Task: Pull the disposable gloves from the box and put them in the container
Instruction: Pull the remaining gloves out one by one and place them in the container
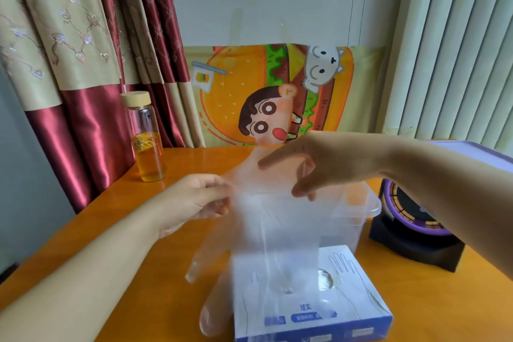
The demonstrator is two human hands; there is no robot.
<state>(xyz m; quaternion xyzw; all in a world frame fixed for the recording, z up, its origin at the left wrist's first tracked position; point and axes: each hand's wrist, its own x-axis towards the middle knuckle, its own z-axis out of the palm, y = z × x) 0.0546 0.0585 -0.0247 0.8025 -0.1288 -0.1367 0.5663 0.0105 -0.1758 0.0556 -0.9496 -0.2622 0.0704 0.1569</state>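
Left hand (200, 200) and right hand (308, 166) each pinch my glove (249, 230), long axis hanging down over the box (319, 311); container (363, 211) just beyond, nearer my right.

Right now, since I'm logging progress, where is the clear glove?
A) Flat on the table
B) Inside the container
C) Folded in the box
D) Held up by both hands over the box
D: the left hand and right hand pinch the glove, which hangs over the box, in front of the container.
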